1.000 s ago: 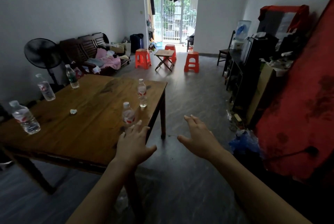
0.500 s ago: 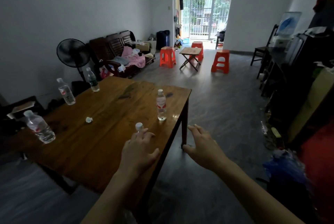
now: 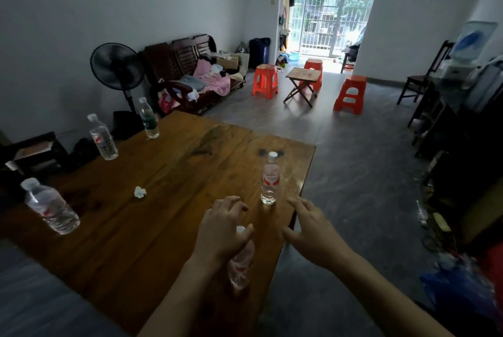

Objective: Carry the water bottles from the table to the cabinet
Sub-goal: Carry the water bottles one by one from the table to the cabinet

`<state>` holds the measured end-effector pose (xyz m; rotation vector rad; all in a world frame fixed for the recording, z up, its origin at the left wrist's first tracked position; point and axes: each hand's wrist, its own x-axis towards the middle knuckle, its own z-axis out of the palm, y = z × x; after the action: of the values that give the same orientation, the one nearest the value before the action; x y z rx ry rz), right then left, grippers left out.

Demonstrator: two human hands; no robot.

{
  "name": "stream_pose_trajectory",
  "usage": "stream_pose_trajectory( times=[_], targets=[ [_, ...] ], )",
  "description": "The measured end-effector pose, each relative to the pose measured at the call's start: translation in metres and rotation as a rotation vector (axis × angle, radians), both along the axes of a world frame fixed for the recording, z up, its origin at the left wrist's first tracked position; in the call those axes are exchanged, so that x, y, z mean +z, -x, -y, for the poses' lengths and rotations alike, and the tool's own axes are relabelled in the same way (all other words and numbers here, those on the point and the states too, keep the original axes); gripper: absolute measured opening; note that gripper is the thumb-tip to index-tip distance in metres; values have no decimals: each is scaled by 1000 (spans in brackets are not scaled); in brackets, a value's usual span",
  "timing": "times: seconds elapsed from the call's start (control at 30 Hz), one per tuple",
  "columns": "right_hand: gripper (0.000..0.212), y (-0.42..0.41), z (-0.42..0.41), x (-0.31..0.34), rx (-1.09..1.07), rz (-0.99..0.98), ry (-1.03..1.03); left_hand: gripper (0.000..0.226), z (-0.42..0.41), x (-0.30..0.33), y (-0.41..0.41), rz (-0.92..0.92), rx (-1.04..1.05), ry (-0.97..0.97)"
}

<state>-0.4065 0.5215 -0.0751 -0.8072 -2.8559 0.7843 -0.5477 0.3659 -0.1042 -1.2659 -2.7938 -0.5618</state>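
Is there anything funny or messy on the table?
One thing: a small crumpled white scrap lies on the table among the bottles, like litter. All five bottles stand upright and capped, and nothing looks spilled.

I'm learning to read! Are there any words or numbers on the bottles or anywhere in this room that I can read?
No text here is clear enough to read.
Bottle near the right hand: red and white label, print blurred.
Bottle under the left hand: red marks only, blurred.
Two left-side bottles: red labels, too small.
Far bottle: green label, unreadable.
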Motion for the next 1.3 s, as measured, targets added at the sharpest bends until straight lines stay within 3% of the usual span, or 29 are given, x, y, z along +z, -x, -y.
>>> stream_pose_trajectory(
  times=[0.23, 0.43, 0.73, 0.93, 1.03, 1.17, 1.23, 1.3],
  targets=[
    [71, 38, -2, -20, 47, 63, 10, 56, 5, -24, 31, 117, -48, 55],
    [74, 50, -1, -35, 70, 87, 54, 87, 22, -53, 29, 406, -57, 18],
    [73, 35, -4, -57, 39, 100, 96, 76, 16, -104, 20, 635, -48, -97],
    [71, 23, -6, -69, 5, 55, 169, 78, 5, -67, 22, 633, 16, -290],
    [63, 19, -7, -75, -84, -17, 387, 78, -2, -26, 25, 562, -43, -408],
    [37, 13, -9, -79, -332, -149, 1022, 77, -13, 15, 20, 512, -125, -507],
    [35, 8, -11, -78, -525, -285, 1319, 76, -22, 30, 16, 474, -188, -499],
    [42, 4, -15, -75, -662, -361, 1493, 77, -33, 45, 14, 420, -253, -476]
  ],
)
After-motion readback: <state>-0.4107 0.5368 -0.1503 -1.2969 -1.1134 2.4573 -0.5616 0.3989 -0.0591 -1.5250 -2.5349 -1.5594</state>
